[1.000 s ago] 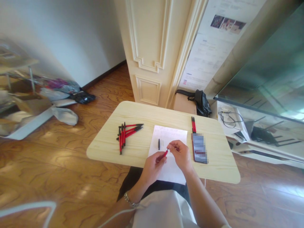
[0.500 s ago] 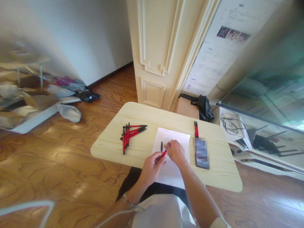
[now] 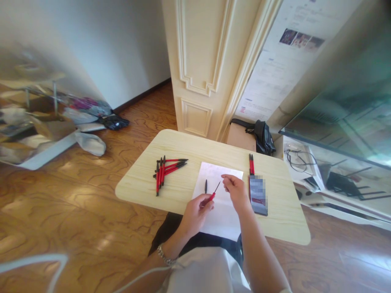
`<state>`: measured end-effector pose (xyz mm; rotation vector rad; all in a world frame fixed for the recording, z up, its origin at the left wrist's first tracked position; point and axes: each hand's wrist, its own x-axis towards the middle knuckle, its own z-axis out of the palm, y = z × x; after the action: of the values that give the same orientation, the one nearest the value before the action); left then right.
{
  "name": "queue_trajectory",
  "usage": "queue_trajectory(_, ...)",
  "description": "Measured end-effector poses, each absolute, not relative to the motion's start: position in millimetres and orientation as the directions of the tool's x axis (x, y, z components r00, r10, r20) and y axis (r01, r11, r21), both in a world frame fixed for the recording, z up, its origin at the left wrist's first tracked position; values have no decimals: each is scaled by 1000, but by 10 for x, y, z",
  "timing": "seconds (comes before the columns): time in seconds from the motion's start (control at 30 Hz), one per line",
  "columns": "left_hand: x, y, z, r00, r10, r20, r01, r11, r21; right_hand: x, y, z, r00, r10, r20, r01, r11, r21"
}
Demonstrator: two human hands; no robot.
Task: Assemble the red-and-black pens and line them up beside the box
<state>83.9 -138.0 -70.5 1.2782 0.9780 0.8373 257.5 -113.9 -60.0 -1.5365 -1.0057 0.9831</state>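
My left hand (image 3: 197, 213) is closed around a red pen barrel (image 3: 211, 197), with a thin dark refill (image 3: 217, 186) sticking out of its upper end. Just beyond the refill's tip is my right hand (image 3: 234, 190), its thumb and forefinger pinched together; whatever they hold, if anything, is too small to make out. Both hands are over a white sheet of paper (image 3: 226, 219). A black pen tip section (image 3: 205, 186) lies on the sheet, left of the refill.
Several red-and-black pens (image 3: 163, 173) lie in a crossed pile on the table's (image 3: 137, 185) left side. Two more pens (image 3: 251, 165) lie at the right, above a phone (image 3: 258, 197). Behind the table stand a cream door panel (image 3: 197, 116) and a black bag (image 3: 264, 138).
My right hand has moved off the refill, up and to the right, so the refill now shows clear of its fingers. My left hand still holds the barrel in nearly the same place.
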Motion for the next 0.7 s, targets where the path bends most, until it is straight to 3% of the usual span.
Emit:
queue_trajectory(0.1,895,-1405,-687,402,908,-115,25,115,993,2599,-1209,-439,345,933,-106,-136,-62,-989)
queue_trajectory(0.2,930,-1417,-686,426,898,-109,45,99,994,2582,-1250,-311,361,925,-119,-252,-26,-967)
queue_trajectory(0.7,936,-1418,-681,452,886,-100,84,69,994,2551,-1272,-299,317,945,-79,-330,32,-943)
